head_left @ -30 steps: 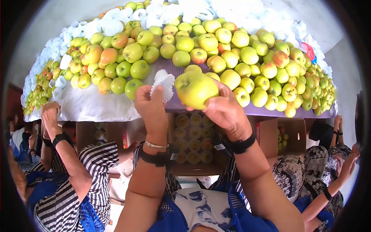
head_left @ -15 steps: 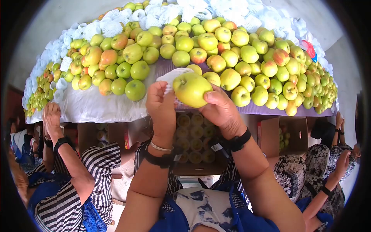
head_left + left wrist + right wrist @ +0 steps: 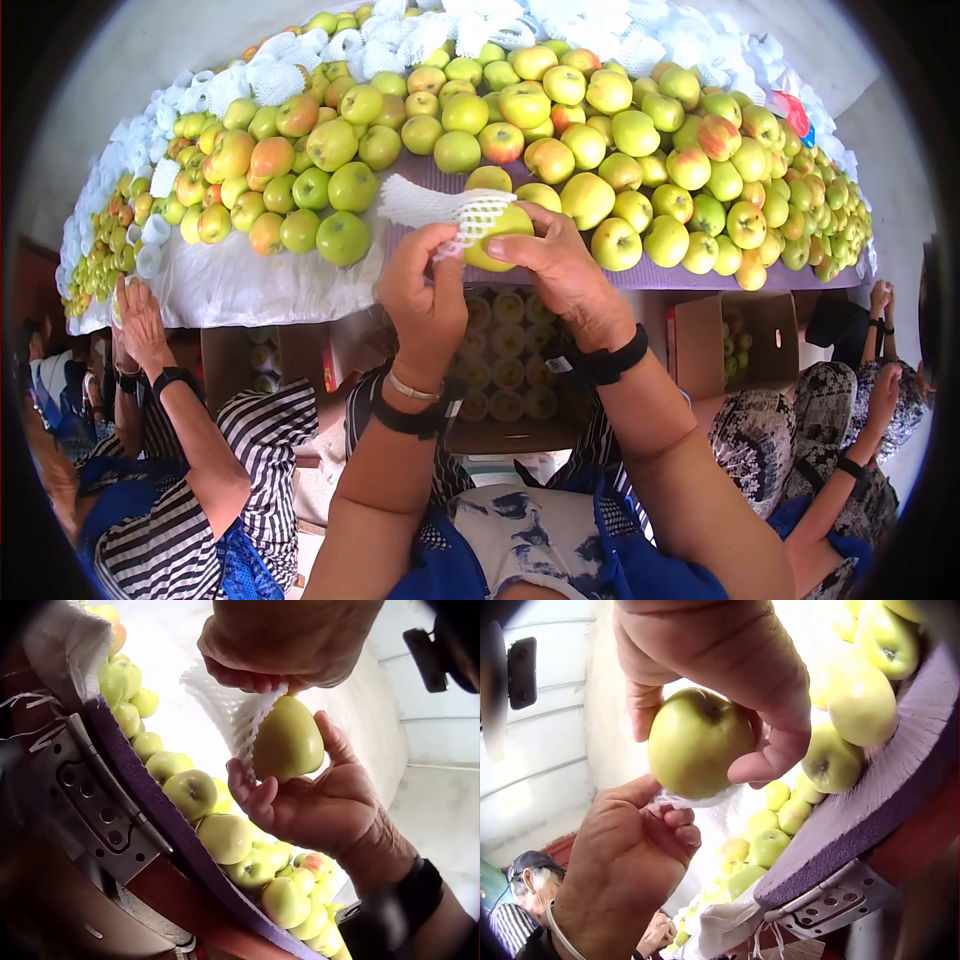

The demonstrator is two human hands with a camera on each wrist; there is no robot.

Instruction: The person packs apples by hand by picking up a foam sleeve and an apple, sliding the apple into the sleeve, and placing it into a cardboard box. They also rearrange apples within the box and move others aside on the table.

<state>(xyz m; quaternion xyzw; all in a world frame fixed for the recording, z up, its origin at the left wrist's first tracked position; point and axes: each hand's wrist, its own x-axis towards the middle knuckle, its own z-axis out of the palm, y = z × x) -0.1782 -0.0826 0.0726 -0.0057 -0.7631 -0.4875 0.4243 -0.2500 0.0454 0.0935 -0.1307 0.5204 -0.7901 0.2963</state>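
In the head view my right hand (image 3: 573, 272) grips a yellow-green apple (image 3: 497, 247), thumb on the near side. A white foam net sleeve (image 3: 425, 203) covers the apple's left part, its loose end sticking out to the left. My left hand (image 3: 428, 310) pinches the net's edge between thumb and fingers, close against the fruit. The left wrist view shows the mesh (image 3: 244, 731) stretched over one end of the apple (image 3: 289, 740), the rest bare. From the right wrist, the apple (image 3: 697, 742) sits between right thumb and fingers, with netting bunched under it.
A heap of apples (image 3: 640, 135) spreads over the purple-covered table (image 3: 650, 277), with piled foam nets (image 3: 460, 30) behind. Below the edge, a cardboard box (image 3: 510, 437) holds rows of netted apples. Other people's arms (image 3: 200, 430) are at the left and right.
The bare apple in my right hand has come left to the foam net, which now covers part of it. My left hand has moved slightly right with the net.
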